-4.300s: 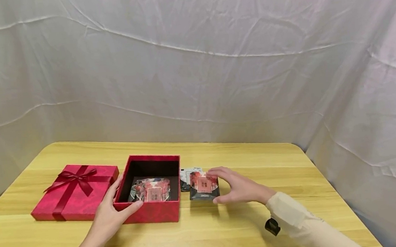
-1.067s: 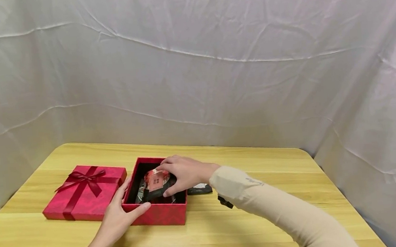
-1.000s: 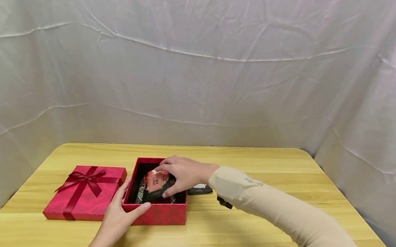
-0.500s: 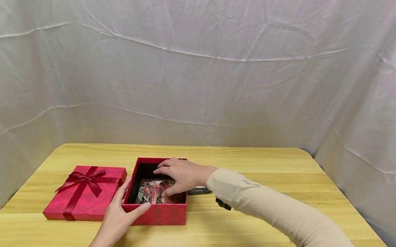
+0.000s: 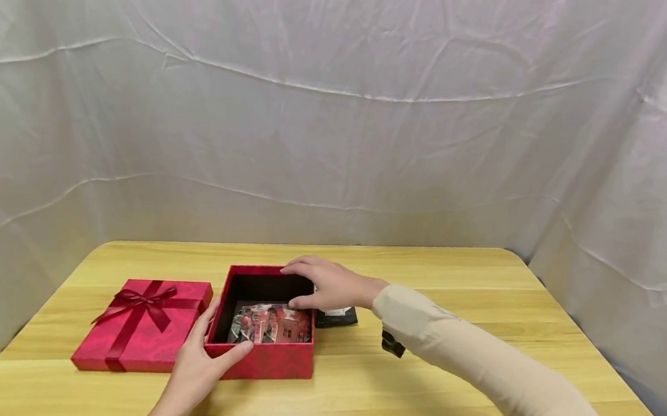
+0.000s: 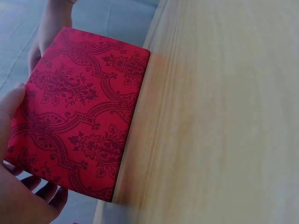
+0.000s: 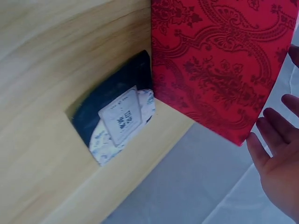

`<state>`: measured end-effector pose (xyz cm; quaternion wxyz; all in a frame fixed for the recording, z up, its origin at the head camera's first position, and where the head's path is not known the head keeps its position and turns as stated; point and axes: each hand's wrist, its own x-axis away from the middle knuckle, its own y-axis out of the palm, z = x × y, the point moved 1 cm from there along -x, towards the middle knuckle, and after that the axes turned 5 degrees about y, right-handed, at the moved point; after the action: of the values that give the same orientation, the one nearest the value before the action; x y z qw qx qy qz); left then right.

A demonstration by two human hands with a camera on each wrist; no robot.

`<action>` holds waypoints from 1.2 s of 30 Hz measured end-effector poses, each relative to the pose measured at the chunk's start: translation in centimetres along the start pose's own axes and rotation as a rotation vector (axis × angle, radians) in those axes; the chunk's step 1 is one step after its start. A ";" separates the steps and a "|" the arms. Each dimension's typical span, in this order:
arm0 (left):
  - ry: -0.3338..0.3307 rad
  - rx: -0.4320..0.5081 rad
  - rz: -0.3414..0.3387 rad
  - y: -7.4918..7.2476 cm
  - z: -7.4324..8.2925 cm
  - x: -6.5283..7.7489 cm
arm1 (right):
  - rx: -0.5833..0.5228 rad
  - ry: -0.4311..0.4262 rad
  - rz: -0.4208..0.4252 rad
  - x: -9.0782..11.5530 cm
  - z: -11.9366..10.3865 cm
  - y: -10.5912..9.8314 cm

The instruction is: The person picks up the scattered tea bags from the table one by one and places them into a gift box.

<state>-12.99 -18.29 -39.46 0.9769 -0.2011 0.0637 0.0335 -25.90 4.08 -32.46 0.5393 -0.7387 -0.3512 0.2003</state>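
A red patterned gift box (image 5: 271, 362) stands uncovered on the table, with red-and-black sachets (image 5: 269, 323) lying flat inside. My left hand (image 5: 200, 358) holds the box at its near left corner, thumb on the front wall, fingers along the left side. Above the box's right rim is my right hand (image 5: 337, 282), its fingers loosely bent with nothing between them. In the right wrist view, that hand's fingers (image 7: 273, 128) are beside the box's edge. A black-and-white sachet (image 7: 122, 114) lies on the table by the box's right wall, partly hidden in the head view.
Left of the box lies its red lid (image 5: 142, 323), topped with a dark red ribbon bow (image 5: 146, 300). The wooden table (image 5: 446, 371) has rounded far corners. A pale cloth (image 5: 323, 102) hangs behind and at both sides.
My right hand carried a red-and-black sachet from the table into the box and let go. It has since drawn back rightward to the rim. The left hand kept hold of the box.
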 end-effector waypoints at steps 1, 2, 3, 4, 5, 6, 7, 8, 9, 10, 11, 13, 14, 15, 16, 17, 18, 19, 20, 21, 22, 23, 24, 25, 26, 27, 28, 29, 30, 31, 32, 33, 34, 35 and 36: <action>0.001 -0.004 0.001 0.0 0.0 0.0 | -0.018 0.002 0.019 0.2 0.2 0.0; 0.001 -0.008 0.002 0.0 0.0 0.0 | -0.037 0.007 0.036 0.4 0.4 0.0; 0.001 -0.010 0.003 0.0 0.1 0.0 | -0.056 0.018 0.051 0.6 0.6 0.0; 0.001 -0.013 0.003 0.0 0.1 0.0 | -0.079 0.029 0.065 0.8 0.9 0.0; 0.001 -0.014 0.003 0.0 0.1 0.0 | -0.102 0.041 0.077 1.0 1.1 0.1; -0.001 -0.014 0.002 0.0 0.0 0.0 | -0.124 0.055 0.087 1.2 1.4 0.2; -0.002 -0.013 0.000 0.0 0.0 0.0 | -0.145 0.068 0.100 1.4 1.7 0.3; -0.002 -0.007 -0.001 0.0 0.0 0.0 | -0.167 0.080 0.113 1.7 2.1 0.4; -0.003 -0.003 -0.002 0.0 0.0 0.0 | -0.189 0.088 0.126 1.9 2.5 0.6; -0.004 -0.002 -0.004 0.0 0.0 0.0 | -0.212 0.097 0.136 2.1 2.8 0.7; -0.004 -0.002 -0.005 0.0 0.0 0.0 | -0.231 0.105 0.148 2.3 3.2 0.9; -0.003 -0.003 -0.005 0.0 0.1 -0.1 | -0.258 0.126 0.168 2.6 4.0 1.3; -0.003 -0.004 -0.005 0.0 0.1 -0.1 | -0.270 0.137 0.171 2.8 4.4 1.5; -0.003 -0.008 -0.005 0.0 0.1 -0.1 | -0.280 0.147 0.167 2.9 4.8 1.7; -0.004 -0.010 -0.006 0.0 0.1 -0.1 | -0.285 0.158 0.159 3.0 5.3 1.9; -0.003 -0.012 -0.006 0.0 0.2 -0.1 | -0.286 0.166 0.148 3.1 5.7 2.1; -0.004 -0.014 -0.006 0.0 0.2 0.0 | -0.290 0.175 0.130 3.2 6.1 2.3; -0.006 -0.015 -0.007 0.0 0.2 0.0 | -0.293 0.186 0.108 3.3 6.6 2.5; -0.007 -0.017 -0.007 0.0 0.2 0.0 | -0.297 0.189 0.090 3.4 7.0 2.7; -0.007 -0.018 -0.008 0.0 0.2 0.0 | -0.304 0.195 0.070 3.6 7.3 2.9; -0.007 -0.018 -0.008 0.0 0.2 0.0 | -0.316 0.203 0.051 3.6 7.7 3.1; -0.008 -0.019 -0.009 0.0 0.3 0.1 | -0.326 0.211 0.034 3.7 8.0 3.3; -0.009 -0.018 -0.010 0.0 0.3 0.1 | -0.338 0.218 0.018 3.8 8.3 3.5; -0.011 -0.017 -0.010 0.0 0.3 0.1 | -0.344 0.220 0.010 3.8 8.6 3.7; -0.012 -0.017 -0.010 0.0 0.3 0.1 | -0.354 0.219 0.003 3.9 8.8 3.9; -0.012 -0.014 -0.010 0.0 0.3 0.1 | -0.366 0.224 -0.006 4.0 9.0 4.0; -0.013 -0.013 -0.011 0.0 0.3 0.1 | -0.374 0.226 -0.012 4.0 9.2 4.2; -0.015 -0.012 -0.011 0.0 0.3 0.1 | -0.376 0.227 -0.015 4.0 9.3 4.3; -0.016 -0.011 -0.011 0.0 0.4 0.0 | -0.381 0.229 -0.016 4.1 9.5 4.5; -0.017 -0.010 -0.011 0.0 0.4 0.0 | -0.388 0.232 -0.017 4.1 9.6 4.6; -0.018 -0.010 -0.012 0.0 0.3 0.0 | -0.395 0.239 -0.021 4.1 9.6 4.7; -0.020 -0.010 -0.013 0.0 0.3 0.1 | -0.394 0.244 -0.025 4.1 9.7 4.8; -0.022 -0.011 -0.013 0.0 0.3 0.1 | -0.394 0.248 -0.027 4.1 9.8 4.9; -0.025 -0.013 -0.014 0.0 0.3 0.1 | -0.396 0.251 -0.028 4.1 9.9 5.1; -0.026 -0.014 -0.014 0.0 0.3 0.1 | -0.397 0.253 -0.030 4.0 9.9 5.2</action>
<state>-12.90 -18.15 -39.21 0.9765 -0.2078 0.0492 0.0298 -28.32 12.68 -40.36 0.4259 -0.8443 -0.3241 0.0249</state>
